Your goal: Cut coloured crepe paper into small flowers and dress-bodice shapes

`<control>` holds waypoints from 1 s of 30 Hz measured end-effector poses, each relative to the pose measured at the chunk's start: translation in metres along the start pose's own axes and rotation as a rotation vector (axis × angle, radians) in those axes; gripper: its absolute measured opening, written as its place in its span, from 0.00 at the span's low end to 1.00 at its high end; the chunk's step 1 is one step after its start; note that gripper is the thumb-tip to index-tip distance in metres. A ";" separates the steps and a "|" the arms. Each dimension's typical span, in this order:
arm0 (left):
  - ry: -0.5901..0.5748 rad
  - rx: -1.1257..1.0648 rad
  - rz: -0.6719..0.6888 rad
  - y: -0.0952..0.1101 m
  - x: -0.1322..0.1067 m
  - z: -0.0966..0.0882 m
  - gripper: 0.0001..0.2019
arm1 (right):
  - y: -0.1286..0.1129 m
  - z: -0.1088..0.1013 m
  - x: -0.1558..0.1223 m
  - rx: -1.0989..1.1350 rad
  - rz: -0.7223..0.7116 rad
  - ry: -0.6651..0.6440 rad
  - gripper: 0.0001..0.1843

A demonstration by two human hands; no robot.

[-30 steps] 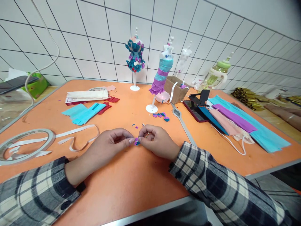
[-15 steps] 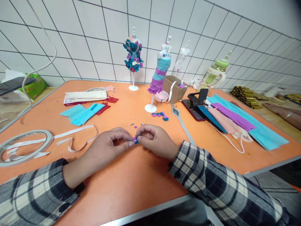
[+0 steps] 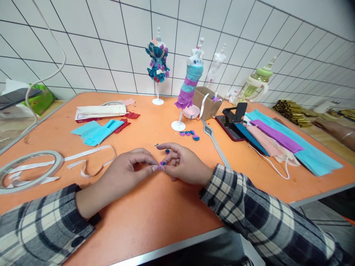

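Between the fingertips of both hands is a tiny crumpled purple-and-blue crepe paper piece (image 3: 162, 163). My left hand (image 3: 133, 166) pinches its left side between thumb and index finger. On the other side, my right hand (image 3: 187, 162) has its thumb against the piece, index finger lifted away and remaining fingers curled. A second purple-and-blue scrap (image 3: 167, 151) shows by the right fingers; whether they touch it I cannot tell. Several similar paper pieces (image 3: 189, 133) lie beyond the right hand. Behind them stands a small dress form (image 3: 191, 75) wrapped in light blue and purple paper.
Left are a tape roll (image 3: 57, 162), white ribbon (image 3: 91, 150) and blue paper strips (image 3: 102, 133). At the back stand another decorated dress form (image 3: 157, 64), a cardboard box (image 3: 208, 105) and a bottle (image 3: 253, 87). Right lie a phone (image 3: 226, 129) and coloured paper sheets (image 3: 285, 136). Another person's arm (image 3: 335, 129) shows far right.
My right index finger has lifted and stretched out, uncovering the second scrap by the fingers. My left hand keeps its pinch in nearly the same place. The view has shifted slightly.
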State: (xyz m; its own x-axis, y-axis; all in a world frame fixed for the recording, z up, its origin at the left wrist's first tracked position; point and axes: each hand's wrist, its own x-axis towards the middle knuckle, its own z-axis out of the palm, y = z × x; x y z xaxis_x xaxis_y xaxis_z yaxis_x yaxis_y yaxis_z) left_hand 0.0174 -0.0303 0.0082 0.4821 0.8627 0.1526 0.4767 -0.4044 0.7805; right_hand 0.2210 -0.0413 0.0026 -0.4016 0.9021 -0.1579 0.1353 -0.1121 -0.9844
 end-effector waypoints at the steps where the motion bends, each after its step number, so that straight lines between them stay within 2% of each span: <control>1: -0.001 0.009 0.018 0.001 0.000 0.000 0.09 | 0.002 0.000 0.000 -0.032 -0.023 -0.006 0.33; 6: -0.035 0.190 0.151 0.005 -0.004 -0.001 0.08 | 0.009 -0.003 0.000 -0.388 -0.197 -0.045 0.36; 9: -0.047 0.259 0.192 0.007 -0.004 -0.002 0.08 | 0.010 -0.005 -0.001 -0.505 -0.223 -0.070 0.39; 14: -0.064 0.197 0.073 0.011 -0.001 0.000 0.12 | 0.010 -0.005 -0.001 -0.473 -0.224 -0.037 0.40; 22: -0.081 0.200 0.071 0.012 0.000 0.000 0.11 | 0.008 -0.006 -0.002 -0.541 -0.181 -0.093 0.48; 27: -0.037 0.159 0.036 0.012 -0.001 0.000 0.10 | 0.006 -0.004 -0.002 -0.489 -0.218 -0.065 0.45; 30: -0.022 0.143 0.037 0.011 -0.001 0.001 0.08 | 0.007 -0.003 -0.002 -0.408 -0.212 -0.040 0.38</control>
State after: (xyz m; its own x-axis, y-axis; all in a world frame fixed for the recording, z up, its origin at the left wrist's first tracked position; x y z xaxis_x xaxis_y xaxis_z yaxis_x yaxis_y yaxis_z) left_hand 0.0228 -0.0361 0.0157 0.5167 0.8400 0.1654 0.5572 -0.4766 0.6800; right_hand 0.2252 -0.0431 -0.0035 -0.4926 0.8697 0.0326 0.3889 0.2535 -0.8857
